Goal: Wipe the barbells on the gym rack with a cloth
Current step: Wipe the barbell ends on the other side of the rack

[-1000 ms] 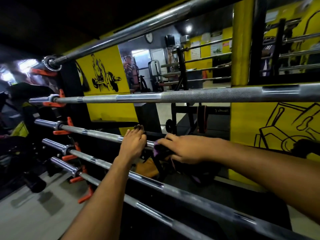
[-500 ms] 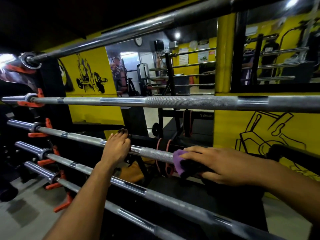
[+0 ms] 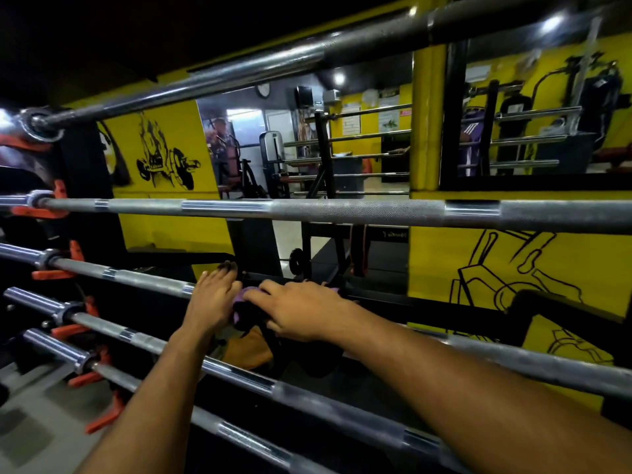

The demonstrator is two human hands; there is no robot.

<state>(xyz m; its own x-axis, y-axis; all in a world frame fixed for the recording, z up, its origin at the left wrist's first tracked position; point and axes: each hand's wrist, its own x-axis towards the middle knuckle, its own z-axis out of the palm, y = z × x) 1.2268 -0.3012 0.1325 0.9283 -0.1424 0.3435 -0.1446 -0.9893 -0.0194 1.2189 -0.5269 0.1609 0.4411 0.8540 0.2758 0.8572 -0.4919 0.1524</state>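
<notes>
Several steel barbells lie one above another on a rack with orange hooks (image 3: 58, 274). My left hand (image 3: 212, 301) rests on top of the third barbell (image 3: 136, 279), fingers curled over it. Right beside it, my right hand (image 3: 301, 313) presses a purple cloth (image 3: 241, 304) around the same bar, and the two hands nearly touch. Most of the cloth is hidden under my right fingers. The barbell above (image 3: 342, 212) crosses the whole view at chest height.
A yellow wall with black drawings (image 3: 513, 265) and mirrors (image 3: 307, 142) stands behind the rack. Two lower barbells (image 3: 239, 374) run under my forearms. Orange-brown fabric (image 3: 249, 350) and dark gear sit behind the bars. Grey floor (image 3: 37, 425) shows at lower left.
My right hand has slid the purple cloth leftwards along the third barbell until it sits against my left hand. My left hand has stayed on the bar.
</notes>
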